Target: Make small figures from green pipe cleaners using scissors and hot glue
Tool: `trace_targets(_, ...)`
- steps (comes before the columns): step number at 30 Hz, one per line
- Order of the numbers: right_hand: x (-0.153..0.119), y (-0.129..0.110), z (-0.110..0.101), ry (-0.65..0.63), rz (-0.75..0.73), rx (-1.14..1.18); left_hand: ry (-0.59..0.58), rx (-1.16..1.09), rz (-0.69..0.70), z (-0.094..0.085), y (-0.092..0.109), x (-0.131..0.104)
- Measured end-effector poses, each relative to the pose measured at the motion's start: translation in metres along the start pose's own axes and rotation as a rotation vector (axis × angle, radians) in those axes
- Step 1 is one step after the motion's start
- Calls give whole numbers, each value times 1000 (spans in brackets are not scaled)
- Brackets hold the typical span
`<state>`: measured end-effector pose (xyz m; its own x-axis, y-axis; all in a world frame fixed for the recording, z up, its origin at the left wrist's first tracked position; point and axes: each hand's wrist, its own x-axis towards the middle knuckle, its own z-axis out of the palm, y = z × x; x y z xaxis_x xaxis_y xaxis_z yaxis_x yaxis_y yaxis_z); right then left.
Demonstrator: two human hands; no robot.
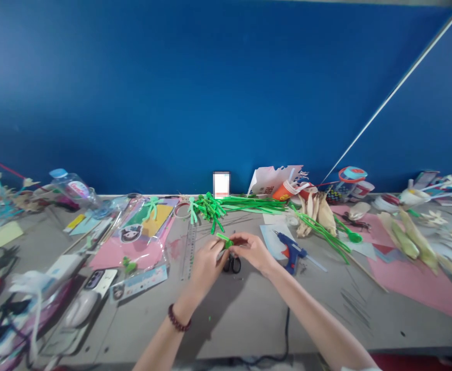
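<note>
My left hand (209, 262), with a dark bead bracelet on its wrist, is closed on a small bright green piece (223, 237) above the middle of the table. My right hand (252, 251) meets it from the right, thumb and fingers pinched on the same green piece. The piece's exact shape is partly covered by my fingers. Beneath my hands lie black-handled scissors (232, 265). Just beyond is a bundle of green stems (254, 204) with curled green heads (210, 207) at its left end.
A blue glue gun (293, 251) lies to the right on light paper. A clear ruler (188, 252), pink sheets in plastic (144, 252) and a phone (98, 283) are left. Husks (326, 217), cups (283, 190) and pink paper (415, 283) are right. A blue wall (210, 93) stands behind.
</note>
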<state>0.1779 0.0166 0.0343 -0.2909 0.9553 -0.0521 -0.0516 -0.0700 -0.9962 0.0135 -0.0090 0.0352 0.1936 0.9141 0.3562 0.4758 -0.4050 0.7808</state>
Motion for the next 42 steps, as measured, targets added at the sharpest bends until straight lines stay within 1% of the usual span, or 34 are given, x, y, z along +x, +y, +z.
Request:
trace_targets(2,-1,4,-2,41,-2,99,36,12,38,5,-1,5)
trace_targets(4,-2,8,-3,77,-7,181,103,-8,67,11,-3,7)
trace_targets(8,-3,14,-2,119,16,251,163,-93,107,23,-10,4)
trace_targets(12,-2,17,2,141,30,249,234,-176,43,30,-21,-3)
trace_targets(17,-3,21,5,93,-53,235,291,-274,-84,31,-28,-9)
trace_targets(19,-3,24,4,83,-62,219,292,-317,-105,31,-27,-9)
trace_targets(23,-4,29,2,55,-101,142,258,-329,-63,27,-23,-5)
trace_targets(27,-4,32,0,36,-193,-15,292,-298,-19,23,-19,-3)
trace_targets(29,-4,33,-1,50,-231,-83,284,-304,-28,23,-18,-3)
trace_targets(32,-4,34,-1,80,-261,-149,223,-371,-92,24,-16,-2)
trace_targets(35,-4,35,0,64,-256,-132,206,-439,-169,26,-13,-2)
trace_targets(37,-4,37,0,60,-246,-109,211,-457,-190,27,-12,-3)
trace_targets(42,-3,43,1,70,-216,-53,211,-398,-128,28,-13,-4)
